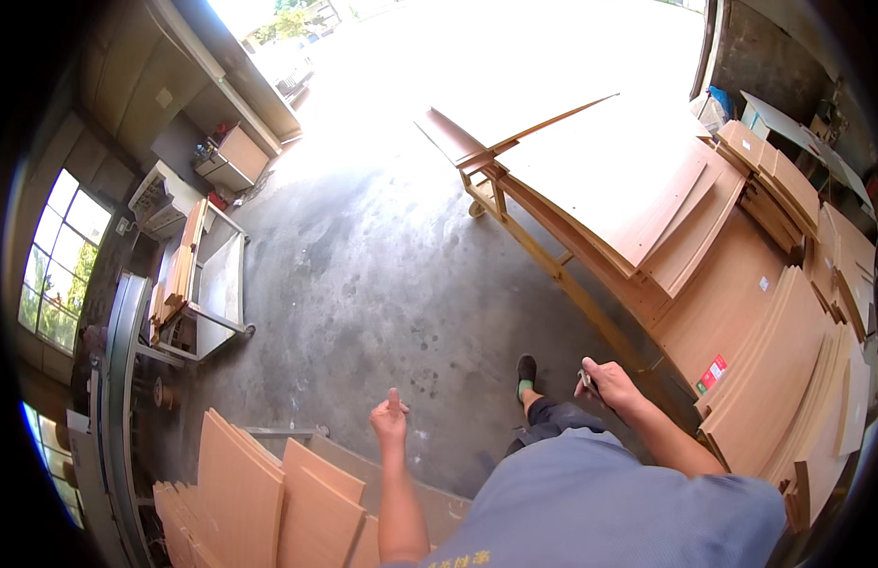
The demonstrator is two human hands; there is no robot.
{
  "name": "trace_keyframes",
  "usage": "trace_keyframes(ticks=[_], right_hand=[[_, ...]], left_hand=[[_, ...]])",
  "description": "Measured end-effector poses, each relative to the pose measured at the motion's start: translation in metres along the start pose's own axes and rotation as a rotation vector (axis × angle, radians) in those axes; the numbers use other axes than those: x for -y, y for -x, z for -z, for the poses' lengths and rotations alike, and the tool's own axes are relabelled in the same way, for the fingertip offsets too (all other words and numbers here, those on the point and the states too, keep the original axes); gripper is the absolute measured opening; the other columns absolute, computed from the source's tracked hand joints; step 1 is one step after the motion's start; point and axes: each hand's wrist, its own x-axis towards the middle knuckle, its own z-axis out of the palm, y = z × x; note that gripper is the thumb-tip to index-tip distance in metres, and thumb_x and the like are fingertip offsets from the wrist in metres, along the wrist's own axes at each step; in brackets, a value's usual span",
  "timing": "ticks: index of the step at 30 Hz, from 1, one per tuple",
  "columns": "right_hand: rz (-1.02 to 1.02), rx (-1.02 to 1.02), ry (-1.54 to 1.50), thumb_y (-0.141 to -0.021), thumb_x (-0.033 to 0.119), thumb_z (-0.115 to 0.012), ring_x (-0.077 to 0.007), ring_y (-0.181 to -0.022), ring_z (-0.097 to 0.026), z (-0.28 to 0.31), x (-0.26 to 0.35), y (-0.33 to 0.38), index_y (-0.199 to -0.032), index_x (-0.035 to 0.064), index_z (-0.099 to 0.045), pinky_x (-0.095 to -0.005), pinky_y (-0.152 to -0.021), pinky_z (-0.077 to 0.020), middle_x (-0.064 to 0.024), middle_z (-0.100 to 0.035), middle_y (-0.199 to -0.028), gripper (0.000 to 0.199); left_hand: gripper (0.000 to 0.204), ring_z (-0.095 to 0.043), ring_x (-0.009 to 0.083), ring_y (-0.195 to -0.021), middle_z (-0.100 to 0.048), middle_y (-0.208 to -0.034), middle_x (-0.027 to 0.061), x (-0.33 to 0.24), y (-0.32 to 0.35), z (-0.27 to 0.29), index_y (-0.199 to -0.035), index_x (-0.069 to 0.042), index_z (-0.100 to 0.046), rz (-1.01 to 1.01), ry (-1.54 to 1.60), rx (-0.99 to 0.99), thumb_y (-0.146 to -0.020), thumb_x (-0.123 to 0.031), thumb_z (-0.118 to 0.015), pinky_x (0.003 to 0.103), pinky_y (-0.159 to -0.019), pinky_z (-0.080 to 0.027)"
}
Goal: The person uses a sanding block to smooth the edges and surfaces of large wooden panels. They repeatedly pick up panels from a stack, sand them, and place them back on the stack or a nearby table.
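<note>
Hands [390,421] [611,386] hang apart over open floor [363,293] between edges of boards [238,492].

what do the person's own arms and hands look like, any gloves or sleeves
The left hand and right hand are bare, with no gloves. The left forearm and right forearm are uncovered too. The grey-blue shirt has a short right sleeve; the left sleeve's end is not clear.

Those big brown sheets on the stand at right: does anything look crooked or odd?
Yes. The top sheets on the wooden stand look askew: their near corners fan out rather than line up. Toward the far end, a narrow brown strip slants at its own angle. Any damage is hard to tell.
</note>
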Motion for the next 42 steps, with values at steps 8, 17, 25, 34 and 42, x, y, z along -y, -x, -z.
trace_keyframes(ticks=[8, 17, 25, 34, 42], right_hand=[[0.105, 0.113, -0.319, -0.103, 0.047, -0.044, -0.0069, -0.06, -0.047, -0.04, 0.147, -0.24, -0.1, 0.0019, -0.069, -0.0254, -0.06, -0.0421, 0.0013, -0.053, -0.066, 0.052], [0.169, -0.068, -0.351, -0.084, 0.008, -0.074, -0.0105, -0.099, -0.052, -0.026, 0.273, -0.393, -0.145, 0.0004, -0.036, -0.0261, -0.081, -0.048, -0.0057, -0.052, -0.117, 0.073], [0.118, -0.859, -0.308, -0.088, 0.012, -0.067, -0.0252, -0.125, -0.052, -0.073, 0.301, -0.501, -0.148, -0.0005, -0.031, -0.0344, -0.104, -0.0421, -0.0222, -0.053, -0.135, 0.071], [-0.144, -1.455, 0.069, -0.084, 0.015, -0.071, -0.033, -0.116, -0.058, -0.096, 0.324, -0.582, -0.132, -0.0039, -0.052, -0.0368, -0.099, -0.046, -0.0188, -0.054, -0.129, 0.055], [-0.517, -1.411, 0.117, -0.087, 0.023, -0.068, -0.037, -0.117, -0.057, -0.048, 0.313, -0.663, -0.135, -0.0006, -0.049, -0.0427, -0.098, -0.0478, -0.0184, -0.053, -0.131, 0.057]], left_hand=[[0.066, -0.041, 0.0341, -0.129, -0.043, -0.142, 0.0188, -0.103, -0.293, -0.102, -0.134, -0.004, -0.046, -0.329, -0.522, 0.289, -0.079, -0.019, -0.077, 0.042, -0.108, -0.034], [0.083, -0.02, 0.0347, -0.148, -0.02, -0.159, 0.021, -0.24, -0.468, -0.319, -0.152, 0.002, -0.021, -0.929, -0.534, 0.914, -0.087, -0.023, -0.067, 0.044, -0.121, -0.018], [0.077, -0.014, 0.0279, -0.15, -0.017, -0.161, 0.0154, -0.261, -0.582, -0.499, -0.153, 0.0, -0.02, -1.538, -0.519, 1.205, -0.098, -0.049, -0.044, 0.041, -0.122, -0.013], [0.076, -0.012, 0.0283, -0.15, -0.018, -0.162, 0.0135, -0.263, -0.867, -0.566, -0.154, -0.001, -0.02, -1.442, -0.662, 0.967, -0.1, -0.051, -0.037, 0.044, -0.122, -0.008], [0.063, -0.057, 0.0349, -0.119, -0.057, -0.13, 0.0261, -0.228, -1.136, -0.619, -0.128, 0.003, -0.055, -0.591, -0.597, 0.995, -0.1, -0.051, -0.042, 0.046, -0.096, -0.046]])
